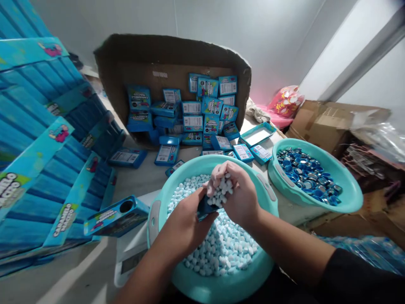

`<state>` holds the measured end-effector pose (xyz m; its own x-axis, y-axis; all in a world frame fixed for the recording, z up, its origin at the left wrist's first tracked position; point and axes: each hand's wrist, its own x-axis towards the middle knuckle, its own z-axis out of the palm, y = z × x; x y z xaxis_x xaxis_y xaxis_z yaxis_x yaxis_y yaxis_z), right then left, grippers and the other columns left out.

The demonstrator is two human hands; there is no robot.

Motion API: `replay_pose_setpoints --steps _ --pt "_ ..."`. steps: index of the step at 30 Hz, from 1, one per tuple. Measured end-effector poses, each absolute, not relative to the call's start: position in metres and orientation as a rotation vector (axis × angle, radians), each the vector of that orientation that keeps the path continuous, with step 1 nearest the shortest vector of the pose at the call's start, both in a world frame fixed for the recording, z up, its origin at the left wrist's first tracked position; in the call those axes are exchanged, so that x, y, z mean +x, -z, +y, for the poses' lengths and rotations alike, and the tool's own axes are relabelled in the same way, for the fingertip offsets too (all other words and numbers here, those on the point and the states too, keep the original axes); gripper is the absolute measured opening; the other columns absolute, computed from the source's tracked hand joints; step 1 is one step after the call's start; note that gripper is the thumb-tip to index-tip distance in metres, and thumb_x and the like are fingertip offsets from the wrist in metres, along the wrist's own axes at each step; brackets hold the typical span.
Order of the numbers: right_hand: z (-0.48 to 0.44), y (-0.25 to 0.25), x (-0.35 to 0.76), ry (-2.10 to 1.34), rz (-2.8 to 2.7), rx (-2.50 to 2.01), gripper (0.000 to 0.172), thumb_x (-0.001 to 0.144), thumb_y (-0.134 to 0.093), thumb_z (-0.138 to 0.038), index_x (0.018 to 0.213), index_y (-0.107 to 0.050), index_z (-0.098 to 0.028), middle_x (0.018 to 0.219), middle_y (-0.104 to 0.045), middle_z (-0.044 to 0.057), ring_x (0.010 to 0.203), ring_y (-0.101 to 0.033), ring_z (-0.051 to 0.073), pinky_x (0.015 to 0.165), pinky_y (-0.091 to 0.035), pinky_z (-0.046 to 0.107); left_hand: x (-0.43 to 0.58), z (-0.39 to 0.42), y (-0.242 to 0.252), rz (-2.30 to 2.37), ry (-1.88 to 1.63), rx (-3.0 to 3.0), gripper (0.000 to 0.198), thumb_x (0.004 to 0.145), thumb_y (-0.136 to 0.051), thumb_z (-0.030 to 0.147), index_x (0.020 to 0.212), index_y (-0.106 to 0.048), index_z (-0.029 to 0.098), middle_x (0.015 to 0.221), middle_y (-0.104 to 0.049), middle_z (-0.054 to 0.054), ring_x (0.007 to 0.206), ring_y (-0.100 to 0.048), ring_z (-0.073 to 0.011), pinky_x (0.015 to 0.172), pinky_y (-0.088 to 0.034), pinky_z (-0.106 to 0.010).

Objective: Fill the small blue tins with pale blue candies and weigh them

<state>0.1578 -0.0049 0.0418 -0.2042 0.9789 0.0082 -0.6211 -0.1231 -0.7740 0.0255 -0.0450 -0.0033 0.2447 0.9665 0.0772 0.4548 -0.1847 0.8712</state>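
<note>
My left hand (185,221) grips a small dark blue container (203,207), mostly hidden behind the fingers. Right against its opening, my right hand (240,192) is cupped around a handful of small white candies (223,189). Both hands are over a turquoise basin (221,289) with grey handles. Loose pale blue and white candies (218,249) fill much of it.
A tipped cardboard box (142,71) at the back holds several blue candy packs (193,122). To the right, another turquoise basin (351,194) contains metal lids (303,173). Stacked blue display boxes (28,160) rise at left, near a white scale (122,270).
</note>
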Motion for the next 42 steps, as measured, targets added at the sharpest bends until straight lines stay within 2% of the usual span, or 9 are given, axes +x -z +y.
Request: replay_pose_setpoints --steps 6,14,17,20,26,28,30,34,42 --pt "-0.003 -0.040 0.158 -1.656 -0.727 -0.620 0.031 0.083 -0.065 -0.040 0.061 -0.063 -0.018 0.063 -0.058 0.000 0.065 -0.065 0.017 0.075 -0.057 0.033 0.027 -0.043 0.007 1.365 -0.830 1.736 0.052 0.083 -0.066 0.023 0.133 -0.057 0.028 0.132 -0.067 -0.004 0.122 -0.062 -0.0275 0.102 -0.050 -0.039" --pt "-0.003 -0.038 0.160 -1.702 -0.822 -0.677 0.035 0.092 -0.062 -0.047 0.070 -0.059 -0.020 0.051 -0.059 -0.005 0.042 -0.058 0.012 0.082 -0.057 0.038 0.024 -0.046 0.006 1.295 -0.884 1.746 0.035 0.087 -0.063 0.024 0.122 -0.061 0.027 0.121 -0.069 -0.002 0.112 -0.065 -0.0243 0.091 -0.052 -0.034" --pt "-0.003 -0.038 0.160 -1.675 -0.838 -0.670 0.036 0.092 -0.062 -0.049 0.070 -0.061 -0.020 0.056 -0.066 0.000 0.057 -0.067 0.016 0.091 -0.054 0.039 0.025 -0.046 0.005 1.355 -0.876 1.778 0.037 0.086 -0.063 0.021 0.122 -0.059 0.026 0.124 -0.068 -0.005 0.114 -0.064 -0.0258 0.093 -0.051 -0.035" --pt "-0.005 -0.039 0.160 -1.647 -0.926 -0.652 0.045 0.092 -0.060 -0.056 0.066 -0.064 -0.020 0.073 -0.075 0.007 0.079 -0.072 0.021 0.095 -0.052 0.039 0.025 -0.046 0.004 1.358 -0.884 1.821 0.039 0.086 -0.063 0.020 0.123 -0.056 0.028 0.123 -0.069 -0.003 0.113 -0.065 -0.0237 0.096 -0.050 -0.034" --pt "-0.011 -0.038 0.164 -1.520 -1.247 -0.697 0.063 0.100 -0.037 -0.061 0.074 -0.077 -0.020 0.122 -0.072 0.009 0.117 -0.063 0.024 0.098 -0.047 0.034 0.023 -0.050 0.003 1.279 -0.903 1.788 0.046 0.089 -0.063 0.024 0.133 -0.048 0.031 0.132 -0.064 -0.002 0.118 -0.062 -0.0217 0.099 -0.049 -0.035" --pt "-0.010 -0.038 0.167 -1.383 -1.343 -0.709 0.059 0.103 -0.036 -0.055 0.080 -0.078 -0.021 0.124 -0.070 0.008 0.120 -0.061 0.024 0.102 -0.045 0.035 0.023 -0.050 0.004 1.276 -0.936 1.762 0.044 0.088 -0.063 0.023 0.129 -0.050 0.031 0.128 -0.066 -0.001 0.116 -0.063 -0.0204 0.099 -0.049 -0.033" --pt "-0.006 -0.038 0.174 -1.147 -1.477 -0.777 0.045 0.103 -0.044 -0.045 0.085 -0.077 -0.021 0.115 -0.071 0.008 0.113 -0.063 0.023 0.100 -0.045 0.035 0.024 -0.049 0.005 1.346 -0.997 1.705 0.041 0.086 -0.066 0.023 0.125 -0.053 0.031 0.123 -0.067 0.000 0.110 -0.065 -0.0191 0.095 -0.051 -0.031" --pt "0.002 -0.031 0.190 -0.742 -1.812 -1.022 0.016 0.095 -0.060 -0.028 0.091 -0.073 -0.019 0.090 -0.069 0.006 0.088 -0.065 0.019 0.081 -0.050 0.032 0.024 -0.046 0.006 1.495 -1.128 1.608 0.040 0.083 -0.070 0.024 0.121 -0.058 0.033 0.119 -0.069 0.004 0.105 -0.067 -0.0174 0.094 -0.052 -0.029" --pt "0.000 -0.019 0.192 -0.539 -2.092 -1.200 0.017 0.092 -0.058 -0.017 0.085 -0.074 -0.020 0.089 -0.070 0.006 0.080 -0.064 0.020 0.072 -0.049 0.034 0.023 -0.043 0.006 1.567 -1.124 1.588 0.041 0.080 -0.070 0.020 0.118 -0.063 0.033 0.119 -0.071 0.004 0.108 -0.068 -0.0174 0.096 -0.052 -0.029"
